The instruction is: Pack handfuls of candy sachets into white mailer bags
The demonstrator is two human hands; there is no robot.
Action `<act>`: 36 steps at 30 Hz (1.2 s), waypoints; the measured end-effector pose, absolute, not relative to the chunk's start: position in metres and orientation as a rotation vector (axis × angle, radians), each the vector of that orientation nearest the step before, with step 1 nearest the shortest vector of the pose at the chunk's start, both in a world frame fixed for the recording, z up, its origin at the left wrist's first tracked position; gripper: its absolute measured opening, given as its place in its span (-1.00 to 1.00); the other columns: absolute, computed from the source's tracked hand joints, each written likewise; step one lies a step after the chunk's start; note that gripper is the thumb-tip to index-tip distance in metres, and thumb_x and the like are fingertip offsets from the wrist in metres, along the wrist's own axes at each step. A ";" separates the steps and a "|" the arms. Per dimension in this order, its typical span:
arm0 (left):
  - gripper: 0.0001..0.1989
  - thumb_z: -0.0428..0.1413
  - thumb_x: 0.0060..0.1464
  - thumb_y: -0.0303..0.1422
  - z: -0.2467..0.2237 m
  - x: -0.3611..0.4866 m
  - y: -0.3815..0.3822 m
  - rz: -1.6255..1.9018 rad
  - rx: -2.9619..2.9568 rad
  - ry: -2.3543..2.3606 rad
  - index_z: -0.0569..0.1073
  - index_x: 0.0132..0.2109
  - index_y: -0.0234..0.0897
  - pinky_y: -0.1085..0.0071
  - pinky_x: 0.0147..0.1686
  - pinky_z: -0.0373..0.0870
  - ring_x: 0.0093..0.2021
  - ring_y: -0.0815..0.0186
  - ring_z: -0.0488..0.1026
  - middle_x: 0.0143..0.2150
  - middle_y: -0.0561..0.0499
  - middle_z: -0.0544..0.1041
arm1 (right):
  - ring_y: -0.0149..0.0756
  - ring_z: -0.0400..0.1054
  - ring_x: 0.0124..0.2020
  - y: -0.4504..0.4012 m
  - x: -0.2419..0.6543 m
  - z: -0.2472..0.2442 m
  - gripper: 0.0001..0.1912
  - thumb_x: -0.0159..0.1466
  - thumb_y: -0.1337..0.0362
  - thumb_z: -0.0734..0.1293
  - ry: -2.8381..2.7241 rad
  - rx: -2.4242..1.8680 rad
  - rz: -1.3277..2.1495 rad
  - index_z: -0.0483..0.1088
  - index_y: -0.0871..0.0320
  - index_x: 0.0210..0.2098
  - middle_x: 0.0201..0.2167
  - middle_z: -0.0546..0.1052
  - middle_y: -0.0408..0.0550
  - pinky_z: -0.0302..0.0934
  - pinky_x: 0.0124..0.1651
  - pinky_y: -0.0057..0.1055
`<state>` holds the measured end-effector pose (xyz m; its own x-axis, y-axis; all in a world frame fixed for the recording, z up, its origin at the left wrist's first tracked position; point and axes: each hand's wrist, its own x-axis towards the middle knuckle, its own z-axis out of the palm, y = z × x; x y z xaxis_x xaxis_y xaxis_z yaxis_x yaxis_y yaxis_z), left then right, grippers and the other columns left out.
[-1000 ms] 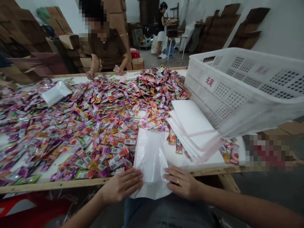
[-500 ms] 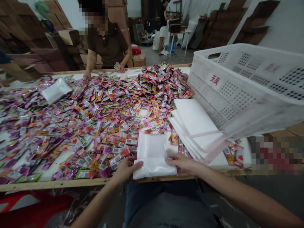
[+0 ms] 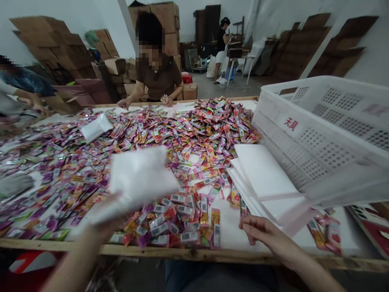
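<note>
My left hand, smeared by motion, grips a flat white plastic packet by its near left edge. The packet is blurred and held above a spread of small, colourful printed sachets, many showing barcodes. My right hand is over the table's near side with its fingers curled in, and nothing shows in them. Just beyond it lies a fanned stack of flat white bags with pinkish edges, close to the fingertips. Another white packet rests on the sachets farther back.
A big white perforated crate stands at the right, beside the bags. A wooden rim runs along the table's near edge. Across the table a person in brown handles sachets. A blurred grey shape lies at the left.
The white packet, held in both hands at the near edge before, has moved left and up in my left hand. My right hand has let go and moved slightly right. The view has shifted.
</note>
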<state>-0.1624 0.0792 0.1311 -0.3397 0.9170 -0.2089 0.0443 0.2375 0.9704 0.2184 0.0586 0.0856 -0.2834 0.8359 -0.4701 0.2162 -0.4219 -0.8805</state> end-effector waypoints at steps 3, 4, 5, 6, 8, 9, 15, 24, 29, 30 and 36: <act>-0.41 -0.19 0.01 0.16 0.191 -0.233 0.141 1.635 0.989 1.364 0.30 0.07 0.01 0.18 -0.01 0.30 0.19 0.15 0.20 -0.10 0.23 0.54 | -0.46 0.12 -0.58 0.068 0.222 0.082 -0.47 -0.09 -0.16 0.38 -1.151 -1.557 1.673 0.35 0.20 -0.43 -0.65 0.28 -0.23 0.05 -0.43 -0.45; -0.41 -0.23 0.03 0.17 0.201 -0.246 0.157 1.701 0.910 1.373 0.27 0.08 0.01 0.21 -0.02 0.30 0.20 0.17 0.19 -0.14 0.22 0.55 | -0.46 0.12 -0.59 0.069 0.221 0.080 -0.46 -0.10 -0.16 0.38 -1.120 -1.555 1.668 0.34 0.20 -0.42 -0.65 0.27 -0.23 0.04 -0.43 -0.45; -0.42 -0.23 0.05 0.15 0.203 -0.251 0.170 1.728 0.845 1.389 0.22 0.11 0.00 0.23 -0.01 0.29 0.21 0.19 0.18 -0.13 0.21 0.54 | -0.47 0.11 -0.59 0.070 0.220 0.077 -0.46 -0.10 -0.17 0.38 -1.112 -1.544 1.671 0.34 0.20 -0.41 -0.66 0.27 -0.23 0.04 -0.44 -0.44; -0.43 -0.19 0.06 0.13 0.199 -0.250 0.179 1.711 0.802 1.424 0.19 0.12 -0.03 0.24 -0.02 0.30 0.19 0.18 0.20 -0.12 0.20 0.53 | -0.47 0.11 -0.59 0.070 0.219 0.073 -0.45 -0.09 -0.18 0.37 -1.128 -1.525 1.680 0.34 0.21 -0.40 -0.65 0.27 -0.23 0.04 -0.44 -0.44; -0.43 -0.05 0.03 0.03 0.174 -0.232 0.187 1.538 0.895 1.511 0.17 0.13 -0.13 0.22 -0.02 0.31 0.11 0.13 0.29 -0.06 0.11 0.50 | -0.47 0.11 -0.59 0.069 0.217 0.062 -0.42 -0.09 -0.21 0.35 -1.199 -1.493 1.725 0.34 0.21 -0.38 -0.64 0.26 -0.23 0.04 -0.44 -0.43; -0.39 0.00 0.01 -0.01 0.157 -0.219 0.188 1.362 1.076 1.524 0.16 0.14 -0.21 0.18 -0.02 0.32 0.06 0.10 0.34 -0.01 0.03 0.47 | -0.47 0.11 -0.59 0.070 0.218 0.056 -0.40 -0.09 -0.22 0.34 -1.249 -1.491 1.748 0.34 0.21 -0.36 -0.63 0.25 -0.23 0.05 -0.45 -0.43; -0.37 0.12 -0.08 -0.24 0.072 -0.166 0.222 0.654 2.300 2.008 0.22 0.16 -0.31 0.00 0.09 0.15 0.12 -0.06 0.22 0.15 -0.27 0.28 | -0.36 0.23 -0.49 0.117 0.212 0.063 -0.60 0.13 -0.04 0.24 -1.877 -1.506 1.324 0.37 0.19 -0.28 -0.55 0.33 -0.15 0.14 -0.40 -0.40; -0.34 0.09 -0.02 -0.38 0.040 -0.161 0.337 -0.119 2.443 2.332 0.11 0.24 -0.10 0.03 -0.16 0.25 0.02 -0.20 0.28 0.09 -0.36 0.31 | 0.17 -0.10 0.23 0.328 0.093 0.078 -0.19 0.01 0.48 0.34 -2.673 -1.386 -0.077 0.07 0.06 0.23 0.25 0.03 0.18 -0.14 0.19 0.08; -0.59 -0.14 0.07 -0.53 0.028 -0.162 0.344 -0.099 2.437 2.277 0.38 0.04 -0.39 0.13 -0.21 0.31 -0.12 -0.06 0.40 -0.07 -0.39 0.41 | 0.09 0.10 0.15 0.389 0.040 0.035 -0.30 0.16 0.53 0.14 -2.716 -1.560 -0.172 0.01 -0.05 0.24 0.31 -0.05 0.06 0.14 0.03 -0.04; -0.60 -0.17 0.08 -0.54 0.029 -0.165 0.344 -0.102 2.434 2.265 0.40 0.01 -0.41 0.16 -0.21 0.32 -0.12 -0.03 0.41 -0.07 -0.38 0.41 | 0.03 0.18 0.10 0.393 0.036 0.035 -0.36 0.20 0.52 0.09 -2.696 -1.619 -0.146 0.06 -0.04 0.22 0.30 0.00 0.06 0.20 -0.02 -0.10; -0.45 -0.12 -0.02 -0.60 0.079 -0.172 0.336 0.006 2.463 2.168 0.30 0.14 -0.24 0.31 -0.16 0.36 -0.12 0.15 0.45 0.04 -0.19 0.40 | -0.14 0.33 -0.07 0.386 0.053 0.091 -0.47 0.25 0.47 0.02 -2.712 -1.537 -0.150 0.21 0.00 0.15 0.19 0.22 0.00 0.25 -0.10 -0.23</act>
